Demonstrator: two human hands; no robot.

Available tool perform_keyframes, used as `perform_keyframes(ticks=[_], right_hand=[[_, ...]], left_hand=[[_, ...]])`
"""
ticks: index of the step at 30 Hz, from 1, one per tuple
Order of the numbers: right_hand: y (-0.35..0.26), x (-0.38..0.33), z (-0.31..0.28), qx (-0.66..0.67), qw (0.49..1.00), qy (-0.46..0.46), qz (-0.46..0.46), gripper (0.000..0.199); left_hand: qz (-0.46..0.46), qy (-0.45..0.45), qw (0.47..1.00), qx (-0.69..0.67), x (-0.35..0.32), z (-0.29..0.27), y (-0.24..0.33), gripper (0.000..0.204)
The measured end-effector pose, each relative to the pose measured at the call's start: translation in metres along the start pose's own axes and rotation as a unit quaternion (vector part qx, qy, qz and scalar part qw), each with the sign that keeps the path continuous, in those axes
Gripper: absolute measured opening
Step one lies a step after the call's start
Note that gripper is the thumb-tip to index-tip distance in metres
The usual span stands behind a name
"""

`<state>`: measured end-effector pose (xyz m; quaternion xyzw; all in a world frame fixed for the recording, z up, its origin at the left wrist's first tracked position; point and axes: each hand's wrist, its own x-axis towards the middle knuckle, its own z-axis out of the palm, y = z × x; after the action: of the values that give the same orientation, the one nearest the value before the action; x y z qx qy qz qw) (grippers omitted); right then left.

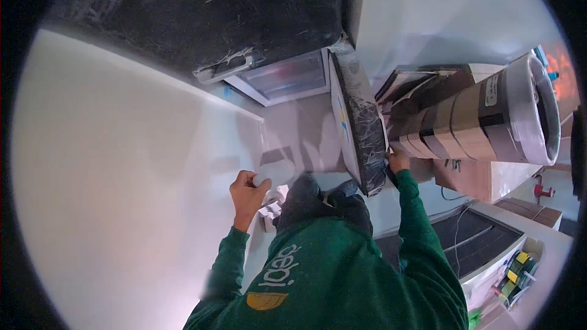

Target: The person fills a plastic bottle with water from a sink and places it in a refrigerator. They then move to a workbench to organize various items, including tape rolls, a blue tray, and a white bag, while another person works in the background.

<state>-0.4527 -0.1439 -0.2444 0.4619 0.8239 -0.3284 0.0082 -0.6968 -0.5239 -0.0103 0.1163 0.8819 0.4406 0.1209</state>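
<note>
My left hand (247, 197) is closed, with thumb and fingers pinching a pale, rounded flat piece (276, 173); its exact kind does not show. Just below it, beside my leg, are small white box-like pieces (269, 212). On the other side, my right hand (398, 161) is closed at the near end of an upright panel (362, 119) whose edge is wrapped in scuffed black film. Some of its fingers are hidden behind that edge. The panel stands tilted in front of my legs.
A big cardboard tube (471, 119) banded with tape leans at the right, above a pinkish box (468, 177). Ahead is a white-framed glass pane (284, 78) beneath a large dark surface (202, 12). A pale wall (110, 177) runs along my left. Dark panels (458, 238) lie lower right.
</note>
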Motion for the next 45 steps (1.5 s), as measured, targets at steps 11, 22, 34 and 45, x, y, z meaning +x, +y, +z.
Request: perform_keyframes(ticks=[11,22,34,45], right_hand=[[-0.177,-0.102,-0.037,0.551,0.756,-0.292,0.201,0.046],[-0.198,-0.039,0.197,0.773,0.467,-0.208,0.377,0.040],[-0.062,-0.058,0.382,0.622,0.751,-0.145,0.168,0.053],[-0.065,-0.099,0.341,0.674,0.470,-0.154,0.549,0.052]], left_hand=[[0.181,-0.165,0.964,0.101,0.064,0.085,0.020,0.031],[0.429,-0.475,0.765,0.076,0.153,0.158,-0.077,0.043],[-0.283,-0.333,0.793,-0.424,0.518,0.288,-0.347,0.027],[-0.252,-0.231,0.881,-0.327,0.551,0.296,-0.320,0.020]])
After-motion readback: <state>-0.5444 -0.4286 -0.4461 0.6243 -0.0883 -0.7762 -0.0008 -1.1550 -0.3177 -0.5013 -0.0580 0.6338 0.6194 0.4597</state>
